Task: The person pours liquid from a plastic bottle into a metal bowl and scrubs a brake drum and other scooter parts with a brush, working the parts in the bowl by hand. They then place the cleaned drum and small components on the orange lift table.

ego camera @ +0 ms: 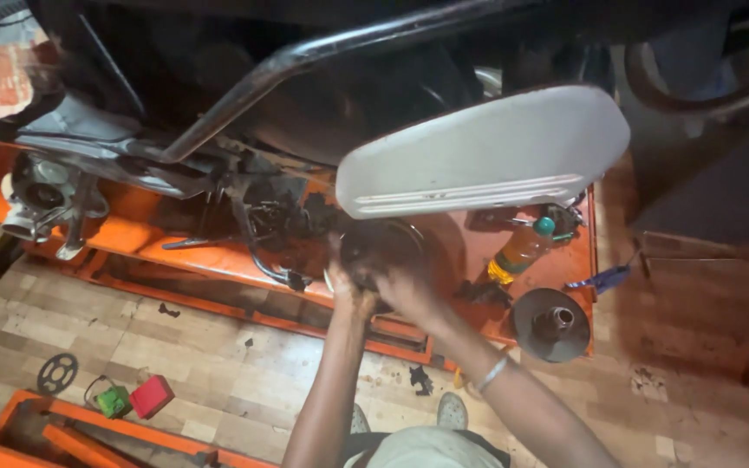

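In the head view, a dark round drum (381,249) is seen on the orange lift (132,227), just below the white side cover (487,156) of the scooter. The drum is gripped from below by both hands. The left hand (350,295) is laid against its lower left edge, fingers curled onto the rim; the right hand (405,290) is set against its lower right edge, fingers wrapped over the rim. How tightly the fingers are pressed cannot be told, as the picture is dim and blurred there. A metal bangle (491,374) is worn on the right wrist.

To the right of the drum, a bottle (520,251) with a green cap is lying tilted on the lift, and a round pulley disc (552,324) is resting near the lift's corner. A blue-handled tool (600,279) is placed at the lift's right edge. On the tiled floor (218,347), a sprocket (56,373), a green object (113,401) and a red box (151,396) are lying close together.
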